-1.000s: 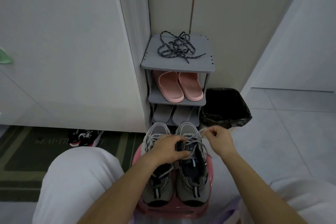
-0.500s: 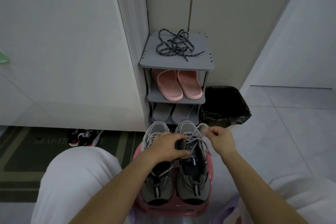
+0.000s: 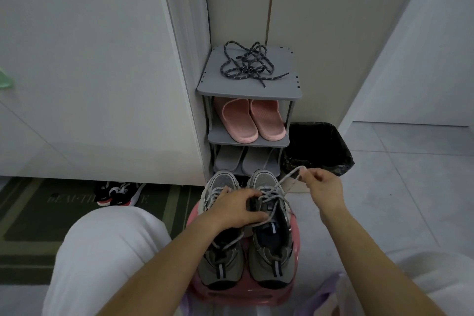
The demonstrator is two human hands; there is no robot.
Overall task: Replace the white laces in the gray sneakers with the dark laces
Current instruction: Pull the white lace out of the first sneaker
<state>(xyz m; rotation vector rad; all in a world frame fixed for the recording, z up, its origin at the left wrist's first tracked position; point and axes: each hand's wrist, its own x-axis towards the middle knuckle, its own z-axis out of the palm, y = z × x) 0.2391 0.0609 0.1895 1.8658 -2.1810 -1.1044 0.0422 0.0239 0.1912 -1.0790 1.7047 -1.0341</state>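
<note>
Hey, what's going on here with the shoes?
A seated person is unlacing a pair of gray sneakers that stand on a pink stool. The left hand grips one of them at the tongue, while the right hand pinches its white lace, drawn up and out to the side. Both sneakers have white laces in them. The dark laces lie in a tangle on top of the rack, untouched.
</note>
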